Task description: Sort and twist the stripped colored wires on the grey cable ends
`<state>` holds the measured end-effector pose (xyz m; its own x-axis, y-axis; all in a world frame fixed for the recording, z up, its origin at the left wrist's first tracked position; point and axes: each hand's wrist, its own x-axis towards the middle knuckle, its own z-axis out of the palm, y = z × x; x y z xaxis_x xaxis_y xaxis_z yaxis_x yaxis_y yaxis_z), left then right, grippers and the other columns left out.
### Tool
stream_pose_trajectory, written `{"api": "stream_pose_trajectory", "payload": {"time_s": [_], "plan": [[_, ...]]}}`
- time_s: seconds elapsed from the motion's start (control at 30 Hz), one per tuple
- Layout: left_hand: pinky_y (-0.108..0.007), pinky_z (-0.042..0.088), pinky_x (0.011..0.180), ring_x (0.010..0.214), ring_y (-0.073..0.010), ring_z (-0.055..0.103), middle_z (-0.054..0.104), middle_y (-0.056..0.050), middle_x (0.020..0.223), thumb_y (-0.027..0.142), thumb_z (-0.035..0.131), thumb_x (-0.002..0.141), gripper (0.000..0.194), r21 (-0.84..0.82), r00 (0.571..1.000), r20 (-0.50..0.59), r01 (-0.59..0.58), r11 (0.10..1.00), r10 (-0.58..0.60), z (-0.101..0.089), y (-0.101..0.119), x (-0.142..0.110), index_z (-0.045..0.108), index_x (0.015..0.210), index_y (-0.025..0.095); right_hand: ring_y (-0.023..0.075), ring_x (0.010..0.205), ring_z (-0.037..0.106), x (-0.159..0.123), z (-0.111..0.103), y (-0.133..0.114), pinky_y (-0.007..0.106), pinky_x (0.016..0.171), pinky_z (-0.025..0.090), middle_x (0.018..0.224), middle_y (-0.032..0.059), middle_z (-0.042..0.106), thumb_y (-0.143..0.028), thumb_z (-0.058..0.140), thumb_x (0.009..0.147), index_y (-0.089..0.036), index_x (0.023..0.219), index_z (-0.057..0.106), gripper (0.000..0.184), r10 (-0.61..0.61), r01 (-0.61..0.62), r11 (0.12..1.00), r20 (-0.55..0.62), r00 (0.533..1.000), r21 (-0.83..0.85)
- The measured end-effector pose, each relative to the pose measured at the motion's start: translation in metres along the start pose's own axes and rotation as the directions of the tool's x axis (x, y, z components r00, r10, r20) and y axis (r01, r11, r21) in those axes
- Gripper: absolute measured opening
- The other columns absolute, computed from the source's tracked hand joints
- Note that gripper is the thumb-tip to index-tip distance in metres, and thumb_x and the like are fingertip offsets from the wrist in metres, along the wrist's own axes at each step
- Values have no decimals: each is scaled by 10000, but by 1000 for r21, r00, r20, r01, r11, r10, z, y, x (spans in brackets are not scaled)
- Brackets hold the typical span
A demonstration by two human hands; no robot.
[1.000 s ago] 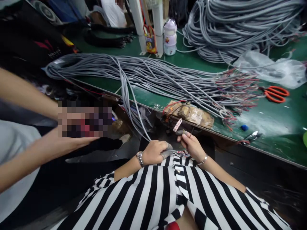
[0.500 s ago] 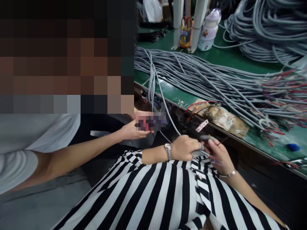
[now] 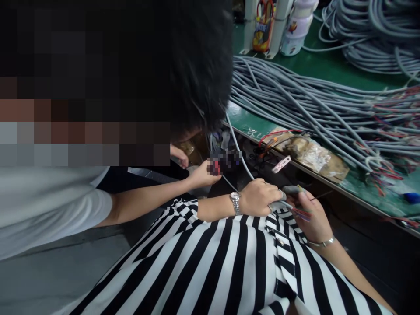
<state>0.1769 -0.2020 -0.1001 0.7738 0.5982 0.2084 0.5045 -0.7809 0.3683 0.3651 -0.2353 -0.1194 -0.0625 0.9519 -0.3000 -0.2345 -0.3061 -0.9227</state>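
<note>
My left hand, wearing a wristwatch, is closed around a grey cable near its stripped end. Thin red and blue inner wires stick out of that end toward my right palm. My right hand is closed in a pinch between thumb and a finger with a grey finger cover. A bit of thin yellow wire shows at those fingertips; the rest of it is hidden. Both hands are held close to my striped shirt, below the bench edge.
A co-worker's arm reaches in from the left, the hand at a blurred-out object. On the green bench lie many grey cables, a coil, a taped cardboard piece, a bottle and red-handled scissors.
The view has shifted, so my hands appear slightly farther right. The co-worker's head has leaned in over the bench's left part, and one of their hands has drawn back from the blurred object.
</note>
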Motion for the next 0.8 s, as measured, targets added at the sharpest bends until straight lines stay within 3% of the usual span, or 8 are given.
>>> {"api": "stream_pose_trajectory", "payload": {"time_s": [0.23, 0.47, 0.63, 0.8], "plan": [[-333, 376, 705, 737, -184, 630, 667, -62, 757, 343, 489, 902, 241, 1, 999, -48, -16, 1000, 16, -4, 4, -1, 625, 908, 144, 167, 622, 544, -5, 2, -1, 298, 592, 465, 691, 29, 605, -592, 693, 716, -220, 883, 706, 408, 1, 0, 999, -13, 1000, 50], [-330, 405, 723, 743, -194, 639, 682, -70, 777, 334, 491, 895, 228, -31, 997, -75, 24, 999, -26, -1, 1, -3, 630, 895, 153, 184, 693, 588, -5, -3, 7, 296, 622, 474, 753, 52, 645, -707, 554, 769, -212, 871, 696, 525, -62, 63, 996, -14, 998, 64], [-317, 439, 718, 756, -201, 660, 713, -72, 833, 323, 500, 908, 215, -164, 980, -85, 163, 973, -178, -1, -2, -5, 644, 937, 166, 171, 699, 580, -5, -9, 16, 256, 546, 409, 892, 75, 668, -747, 502, 773, -215, 1025, 670, 612, -80, 78, 995, 22, 997, 56], [-255, 472, 697, 745, -155, 650, 710, -36, 842, 301, 501, 914, 200, -399, 933, -1, 330, 855, -360, -2, -10, -8, 647, 997, 193, 113, 583, 448, 0, -13, 18, 234, 507, 351, 767, 15, 586, -598, 660, 751, -221, 1180, 605, 574, -184, 183, 983, 46, 982, 27]]}}
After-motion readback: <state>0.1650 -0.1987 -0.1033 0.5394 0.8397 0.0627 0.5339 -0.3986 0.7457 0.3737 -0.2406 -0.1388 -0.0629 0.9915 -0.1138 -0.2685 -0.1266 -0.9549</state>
